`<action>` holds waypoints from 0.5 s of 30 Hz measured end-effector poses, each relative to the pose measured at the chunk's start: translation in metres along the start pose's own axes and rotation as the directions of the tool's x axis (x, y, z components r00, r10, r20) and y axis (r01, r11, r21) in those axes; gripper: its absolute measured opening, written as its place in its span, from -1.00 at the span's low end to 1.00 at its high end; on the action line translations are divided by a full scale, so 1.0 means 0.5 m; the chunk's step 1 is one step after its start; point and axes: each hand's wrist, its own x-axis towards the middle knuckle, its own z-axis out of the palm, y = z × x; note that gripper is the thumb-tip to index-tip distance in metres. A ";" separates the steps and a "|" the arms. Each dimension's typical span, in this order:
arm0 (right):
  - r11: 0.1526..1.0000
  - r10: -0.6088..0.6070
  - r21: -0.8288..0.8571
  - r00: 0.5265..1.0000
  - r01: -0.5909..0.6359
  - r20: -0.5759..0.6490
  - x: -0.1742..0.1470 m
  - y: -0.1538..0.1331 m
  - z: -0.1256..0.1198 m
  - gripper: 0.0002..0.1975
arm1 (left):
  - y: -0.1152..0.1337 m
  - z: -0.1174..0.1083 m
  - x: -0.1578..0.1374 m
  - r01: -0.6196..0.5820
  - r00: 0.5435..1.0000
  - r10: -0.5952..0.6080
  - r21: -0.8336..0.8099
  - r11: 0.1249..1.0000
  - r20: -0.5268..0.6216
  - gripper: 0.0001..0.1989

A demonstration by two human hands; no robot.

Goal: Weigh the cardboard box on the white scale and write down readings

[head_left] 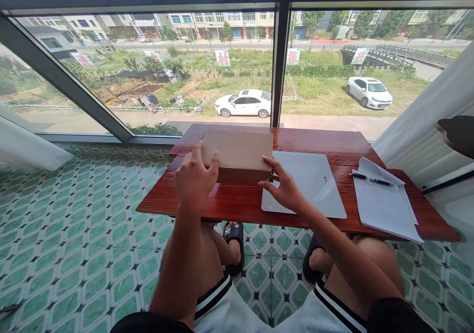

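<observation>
Here's the brown box [239, 150], left of the closed laptop [307, 182], long axis running side to side between both grips: left grip [194, 177] clasping one end, right grip [283, 180] pinching the near right corner, over the red counter [237, 202], both equally close!

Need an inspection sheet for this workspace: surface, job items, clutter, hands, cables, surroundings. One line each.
Surface: reddish-brown wooden table, visible plank seam.
Job items: cardboard box, top closed, left of the laptop.
Clutter: pale, flat slab, apparently a closed laptop; papers at right, near corner at or past the table edge; dark pen across them.
Hands: left hand touches the box's left end; right hand its right front corner. Grip firmness can't be told.
Cables: nothing seen.
Surroundings: green patterned floor tiles, large window ahead with dark frame, white curtain at right.
</observation>
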 end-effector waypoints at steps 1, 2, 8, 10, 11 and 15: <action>1.000 -0.003 -0.012 1.000 0.003 -0.016 -0.001 -0.002 -0.006 -0.38 | 0.006 0.000 -0.003 -0.008 1.000 0.008 -0.006 1.000 -0.001 -0.37; 1.000 -0.005 -0.024 0.999 0.004 -0.034 -0.003 -0.004 -0.013 -0.39 | 0.012 0.001 -0.005 -0.018 1.000 0.018 -0.014 1.000 0.000 -0.39; 0.997 -0.009 -0.079 0.991 -0.001 -0.134 -0.011 -0.007 -0.057 -0.43 | 0.045 0.009 -0.021 -0.093 0.995 0.096 -0.082 0.992 0.033 -0.42; 0.995 -0.020 -0.096 0.988 0.005 -0.155 -0.015 -0.006 -0.072 -0.45 | 0.054 0.012 -0.025 -0.108 0.993 0.113 -0.108 0.988 0.036 -0.43; 0.995 -0.024 -0.104 0.986 0.007 -0.164 -0.016 -0.005 -0.079 -0.47 | 0.058 0.014 -0.027 -0.112 0.992 0.117 -0.120 0.986 0.036 -0.44; 0.990 -0.030 -0.143 0.979 0.001 -0.202 -0.027 -0.006 -0.110 -0.51 | 0.077 0.020 -0.039 -0.151 0.987 0.158 -0.169 0.974 0.032 -0.44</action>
